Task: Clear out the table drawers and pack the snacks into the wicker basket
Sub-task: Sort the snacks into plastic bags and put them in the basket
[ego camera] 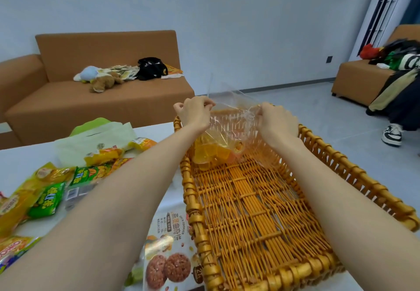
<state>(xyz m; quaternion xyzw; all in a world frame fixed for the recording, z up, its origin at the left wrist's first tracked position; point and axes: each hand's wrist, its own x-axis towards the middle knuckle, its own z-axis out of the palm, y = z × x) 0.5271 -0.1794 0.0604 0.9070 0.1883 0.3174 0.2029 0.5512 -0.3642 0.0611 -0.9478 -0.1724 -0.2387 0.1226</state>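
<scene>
A golden wicker basket [254, 211] sits on the white table [27, 161], its floor mostly bare. At its far left corner hangs a clear plastic bag [229, 129] holding yellow and orange jelly cups [218, 154], the cups resting on the basket floor. My left hand [195, 111] pinches the bag's top left edge. My right hand [277, 118] pinches its top right edge. The bag's mouth is stretched between them.
Left of the basket lie several snack packets [47, 197], a pale green paper bag [95, 140] and an oat cookie pack [170, 252] partly under the basket rim. A brown sofa [95, 99] stands behind. A person's leg and shoe [392, 133] are at the right.
</scene>
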